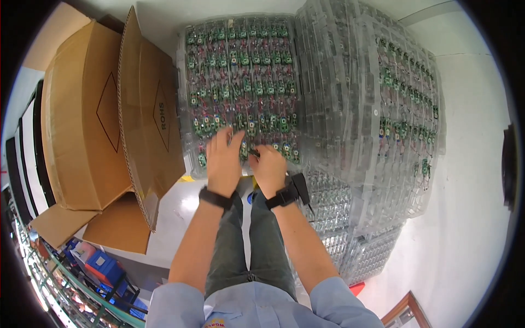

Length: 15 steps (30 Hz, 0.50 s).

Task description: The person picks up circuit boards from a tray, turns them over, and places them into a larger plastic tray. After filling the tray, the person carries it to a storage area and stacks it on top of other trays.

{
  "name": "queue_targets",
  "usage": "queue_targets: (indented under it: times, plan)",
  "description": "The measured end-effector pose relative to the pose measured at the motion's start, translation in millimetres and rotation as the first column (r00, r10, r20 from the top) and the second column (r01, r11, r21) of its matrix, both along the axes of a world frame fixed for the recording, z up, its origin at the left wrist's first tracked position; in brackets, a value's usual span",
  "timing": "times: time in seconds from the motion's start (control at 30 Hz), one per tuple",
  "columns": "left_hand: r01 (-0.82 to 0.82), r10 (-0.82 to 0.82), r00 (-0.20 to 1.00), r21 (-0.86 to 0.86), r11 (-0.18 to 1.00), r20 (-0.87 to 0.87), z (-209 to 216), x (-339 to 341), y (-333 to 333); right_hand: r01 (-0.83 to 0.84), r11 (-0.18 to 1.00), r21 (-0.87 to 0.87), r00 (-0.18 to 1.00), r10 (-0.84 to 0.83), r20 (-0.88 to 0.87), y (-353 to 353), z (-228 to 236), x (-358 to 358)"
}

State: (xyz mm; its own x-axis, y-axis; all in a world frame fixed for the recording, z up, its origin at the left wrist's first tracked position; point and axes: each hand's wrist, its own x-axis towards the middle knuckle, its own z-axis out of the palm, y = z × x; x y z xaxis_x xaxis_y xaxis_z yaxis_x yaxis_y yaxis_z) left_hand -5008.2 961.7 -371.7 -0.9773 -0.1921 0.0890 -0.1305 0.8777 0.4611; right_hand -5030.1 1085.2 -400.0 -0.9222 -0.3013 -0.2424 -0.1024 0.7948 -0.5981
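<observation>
In front of me lies a clear plastic tray (183,117) with rows of small green circuit boards (247,86) and thin reddish wires in its pockets. My left hand (223,161) rests over the near rows, left of the middle, its fingers stretched out and the thumb apart. Close beside it, my right hand (270,168) is closed in a pinch at the tray's near part. Between its fingertips is a small dark piece (254,153), seemingly the edge of a circuit board; the fingers partly hide it. Each wrist wears a black band.
On the left stands an open cardboard box (82,120) with its flap (147,109) raised beside the tray. Tall stacks of clear trays (339,109) rise on the right, the top one (407,93) holding boards. Blue bins (105,268) sit at the lower left.
</observation>
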Motion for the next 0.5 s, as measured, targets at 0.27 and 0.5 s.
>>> queue_targets:
  times: [0.27,0.5]
  plan:
    - [-0.01,0.015,0.984,-0.029,1.0,0.178,-14.1,48.9,21.9,0.008,0.99,-0.14,0.998,0.001,0.063,10.4,6.1,-4.0]
    - [0.028,-0.008,0.928,-0.046,0.999,0.372,-14.7,48.3,29.5,0.279,0.921,-0.271,0.951,-0.226,0.21,42.6,32.3,-16.1]
